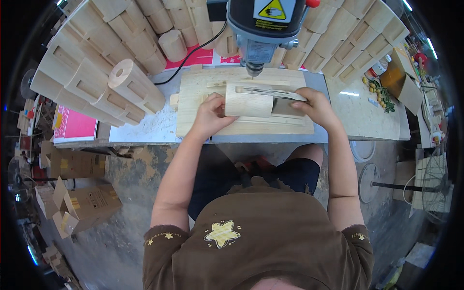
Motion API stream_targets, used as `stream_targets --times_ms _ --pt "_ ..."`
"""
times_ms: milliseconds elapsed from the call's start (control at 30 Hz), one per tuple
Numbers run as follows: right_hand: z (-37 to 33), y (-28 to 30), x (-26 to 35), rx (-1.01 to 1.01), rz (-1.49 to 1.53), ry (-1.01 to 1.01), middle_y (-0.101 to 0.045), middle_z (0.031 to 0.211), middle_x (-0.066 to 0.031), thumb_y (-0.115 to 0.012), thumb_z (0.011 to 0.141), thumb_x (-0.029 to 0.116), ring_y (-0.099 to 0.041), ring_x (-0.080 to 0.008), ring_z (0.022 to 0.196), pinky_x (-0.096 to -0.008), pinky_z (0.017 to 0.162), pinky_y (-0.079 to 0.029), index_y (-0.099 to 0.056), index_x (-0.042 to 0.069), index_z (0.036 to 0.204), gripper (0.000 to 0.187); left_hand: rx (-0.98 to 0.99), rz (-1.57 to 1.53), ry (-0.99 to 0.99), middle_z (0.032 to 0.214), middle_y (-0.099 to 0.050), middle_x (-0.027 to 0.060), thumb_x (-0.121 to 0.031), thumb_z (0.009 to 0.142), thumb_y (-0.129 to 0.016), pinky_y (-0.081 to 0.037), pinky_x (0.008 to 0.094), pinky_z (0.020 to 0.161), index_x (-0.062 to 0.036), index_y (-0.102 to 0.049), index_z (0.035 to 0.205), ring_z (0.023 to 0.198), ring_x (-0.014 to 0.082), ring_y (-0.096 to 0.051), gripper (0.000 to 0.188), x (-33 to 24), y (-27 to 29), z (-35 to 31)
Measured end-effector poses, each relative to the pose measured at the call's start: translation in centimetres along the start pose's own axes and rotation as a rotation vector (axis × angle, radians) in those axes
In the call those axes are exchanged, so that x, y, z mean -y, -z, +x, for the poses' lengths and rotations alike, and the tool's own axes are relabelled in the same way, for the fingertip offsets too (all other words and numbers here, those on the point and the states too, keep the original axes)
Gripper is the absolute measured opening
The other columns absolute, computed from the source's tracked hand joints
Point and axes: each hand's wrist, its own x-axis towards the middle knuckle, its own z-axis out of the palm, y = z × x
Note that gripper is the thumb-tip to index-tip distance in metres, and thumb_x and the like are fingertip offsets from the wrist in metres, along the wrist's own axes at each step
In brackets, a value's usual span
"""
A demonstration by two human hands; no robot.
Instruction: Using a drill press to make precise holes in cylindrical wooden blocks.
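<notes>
A pale wooden cylinder [249, 105] lies on its side on a wooden board [193, 126] beneath the drill press [261, 50]. My left hand [211, 115] is closed on its left end, thumb low on the near side. In my right hand [315, 107] is a thin, flat greyish metal piece [285, 107], pinched between thumb and fingers at the cylinder's right end. A narrow strip of it runs along the cylinder's top, by a slot. Whether it goes inside the cylinder, I cannot tell. The drill chuck [254, 67] hangs just beyond the cylinder.
Stacked wooden cylinders with rectangular cutouts [92, 82] rise at the left and back, with more stacks [357, 41] at the right. A black cable [186, 58] curves behind the board. Cardboard boxes [92, 205] stand on the floor at left, a fan [432, 183] at right.
</notes>
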Motion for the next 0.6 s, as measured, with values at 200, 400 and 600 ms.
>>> stream_targets --times_ms 200,400,600 --pt "-4.0 0.6 1.3 -0.004 0.393 -0.112 -0.061 0.085 -0.0030 -0.070 0.077 0.013 -0.054 -0.0088 0.079 -0.0250 0.069 -0.045 -0.061 -0.003 0.098 0.028 0.076 -0.058 0.030 0.067 -0.048 -0.0044 -0.007 0.058 -0.079 -0.040 0.0227 0.059 -0.0033 -0.064 0.082 0.061 0.0060 -0.046 0.029 -4.6 6.9 -3.7" --pt "-5.0 2.1 0.0 -0.109 0.614 -0.245 -0.059 0.085 -0.0006 -0.074 0.072 0.010 -0.053 -0.0076 0.076 -0.0217 0.066 -0.041 -0.064 0.001 0.091 0.024 -0.397 -0.524 0.236 0.066 -0.055 -0.0004 -0.017 0.072 -0.072 -0.037 0.0203 0.049 0.0029 -0.063 0.082 0.051 0.0059 -0.046 0.025 -7.6 9.7 -5.0" --pt "-4.2 1.0 3.7 -0.117 0.415 0.060 -0.056 0.081 -0.0023 -0.073 0.068 0.003 -0.050 -0.0131 0.079 -0.0244 0.070 -0.038 -0.065 0.001 0.086 0.019 -0.313 -0.448 0.473 0.056 -0.055 0.0008 -0.024 0.075 -0.069 -0.026 0.0175 0.038 0.0009 -0.062 0.073 0.041 0.0026 -0.040 0.026 -8.1 8.8 -4.2"
